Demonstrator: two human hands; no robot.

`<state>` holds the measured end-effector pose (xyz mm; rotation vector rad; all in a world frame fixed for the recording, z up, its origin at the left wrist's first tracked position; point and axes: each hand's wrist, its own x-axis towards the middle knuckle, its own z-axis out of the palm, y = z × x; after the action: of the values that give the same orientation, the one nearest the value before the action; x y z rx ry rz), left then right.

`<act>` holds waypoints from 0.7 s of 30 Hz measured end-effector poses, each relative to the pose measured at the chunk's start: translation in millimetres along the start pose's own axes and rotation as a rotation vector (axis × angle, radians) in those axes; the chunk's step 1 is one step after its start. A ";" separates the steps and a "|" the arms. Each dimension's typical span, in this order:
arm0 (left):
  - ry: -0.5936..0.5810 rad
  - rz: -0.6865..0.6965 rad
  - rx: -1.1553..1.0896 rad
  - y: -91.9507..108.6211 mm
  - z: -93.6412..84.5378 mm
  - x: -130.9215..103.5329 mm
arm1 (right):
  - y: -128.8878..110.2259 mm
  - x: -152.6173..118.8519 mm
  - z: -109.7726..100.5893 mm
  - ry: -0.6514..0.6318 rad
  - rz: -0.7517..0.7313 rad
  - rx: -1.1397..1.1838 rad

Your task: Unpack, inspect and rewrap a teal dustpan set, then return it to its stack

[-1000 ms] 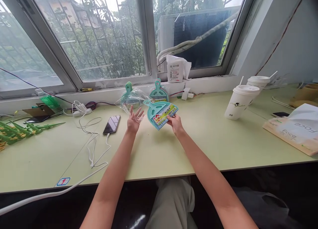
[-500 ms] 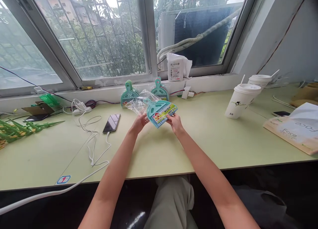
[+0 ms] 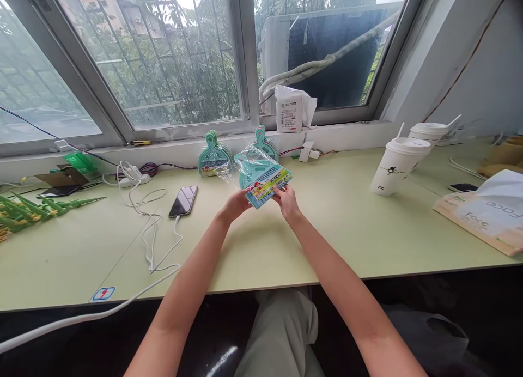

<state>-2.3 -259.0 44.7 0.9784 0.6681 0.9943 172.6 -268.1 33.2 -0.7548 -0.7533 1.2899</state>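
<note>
Between my hands, above the table, is a teal mini dustpan and brush set [image 3: 259, 176] with a yellow-green printed label across its brush. Clear plastic wrap [image 3: 255, 154] covers its handle end, which points away from me. My left hand [image 3: 236, 205] grips its lower left corner, thumb on the front. At the lower right edge my right hand [image 3: 287, 202] holds it, thumb over the label; fingers underneath are hidden. Behind it, a stack of similar wrapped dustpan sets [image 3: 213, 154] leans by the sill, and another stack [image 3: 266, 141] is partly covered by the held set.
A phone [image 3: 183, 201] on a white cable lies to the left, near a power strip [image 3: 134, 180]. Lidded cups [image 3: 398, 167] and a tissue pack [image 3: 482, 216] stand on the right. A white package [image 3: 291, 110] rests on the sill. The table edge [image 3: 261, 290] runs before my lap.
The dustpan set's handle end has swung slightly left, and the plastic wrap now lies over it instead of beside it. My left hand has shifted slightly right along the lower edge.
</note>
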 end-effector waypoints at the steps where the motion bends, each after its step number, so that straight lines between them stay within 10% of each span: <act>1: 0.007 -0.002 -0.001 -0.2 0.8 -0.3 | -0.6 0.2 -0.2 -0.007 0.005 -0.007; 13: -0.191 -0.049 0.048 -10.8 20.4 -3.8 | -5.8 1.7 0.0 0.032 -0.098 0.039; 21: 0.111 0.180 -0.005 -18.8 27.0 6.1 | 0.6 2.1 2.1 0.081 0.013 0.093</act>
<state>29.7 -267.1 39.1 0.9972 0.6779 1.2154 170.8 -265.8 34.0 -0.7332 -0.6201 1.2895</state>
